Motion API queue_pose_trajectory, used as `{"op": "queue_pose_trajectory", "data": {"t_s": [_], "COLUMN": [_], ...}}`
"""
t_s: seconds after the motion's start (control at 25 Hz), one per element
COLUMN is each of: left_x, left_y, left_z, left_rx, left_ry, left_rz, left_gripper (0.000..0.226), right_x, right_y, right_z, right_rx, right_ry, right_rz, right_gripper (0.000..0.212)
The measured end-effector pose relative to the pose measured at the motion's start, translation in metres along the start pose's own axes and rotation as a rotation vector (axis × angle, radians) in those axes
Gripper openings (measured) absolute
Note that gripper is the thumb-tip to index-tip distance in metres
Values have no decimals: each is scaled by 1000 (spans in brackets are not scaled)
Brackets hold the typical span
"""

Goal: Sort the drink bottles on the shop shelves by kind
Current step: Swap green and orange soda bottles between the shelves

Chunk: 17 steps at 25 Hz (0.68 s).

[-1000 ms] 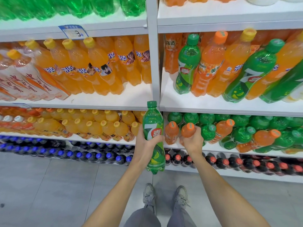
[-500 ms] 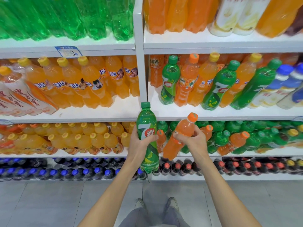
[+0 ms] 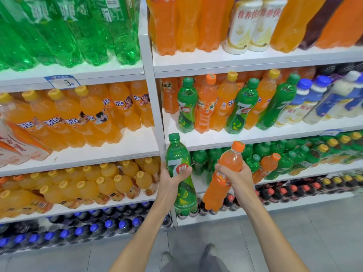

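The left hand (image 3: 170, 182) grips a green plastic soda bottle with a green cap (image 3: 176, 154) round its labelled middle, fingers (image 3: 184, 171) wrapped about it. The bottle is upright in the air, in front of the white upright post (image 3: 157, 114) between the two shelf bays. The right hand (image 3: 238, 178) clasps an orange plastic soda bottle with an orange cap (image 3: 216, 193) near its shoulder, its cap tilted to the right. The two bottles are close but apart. Both are held just below the front edge of the white middle shelf (image 3: 216, 140), where green and orange bottles stand mixed in a row. On the shelf beneath, another orange-capped bottle (image 3: 265, 165) stands among green ones.
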<state>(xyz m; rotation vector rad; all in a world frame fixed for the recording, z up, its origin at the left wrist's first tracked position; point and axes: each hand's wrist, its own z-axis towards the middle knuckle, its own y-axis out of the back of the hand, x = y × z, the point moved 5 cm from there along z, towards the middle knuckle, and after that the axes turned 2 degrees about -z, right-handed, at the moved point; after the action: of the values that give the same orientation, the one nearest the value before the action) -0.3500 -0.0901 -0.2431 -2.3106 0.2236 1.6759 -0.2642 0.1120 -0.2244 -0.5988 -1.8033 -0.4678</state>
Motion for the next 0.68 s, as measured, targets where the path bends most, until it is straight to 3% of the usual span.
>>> {"op": "queue_pose_trajectory", "data": {"t_s": [0.12,0.36,0.48,0.68], "left_x": [17,59,74,93], "left_y": [-12,-56,-79,-96], "left_z": [1,5,5,11], "left_rx": [16,-83,-186,-309], "left_ry": [18,75,64,106], "left_rz": [0,47,105,189], "left_gripper": [59,76,66,76], "right_x": [-7,-16,-21,-34], "right_y": [16,55,75,96], "right_z": [1,17,30,41], "right_rx": [2,123,198,253], "right_ry": [-2,-7,-8,-49], "right_rz": [-24,-61,-76,-84], "right_gripper": [25,29,38,42]}}
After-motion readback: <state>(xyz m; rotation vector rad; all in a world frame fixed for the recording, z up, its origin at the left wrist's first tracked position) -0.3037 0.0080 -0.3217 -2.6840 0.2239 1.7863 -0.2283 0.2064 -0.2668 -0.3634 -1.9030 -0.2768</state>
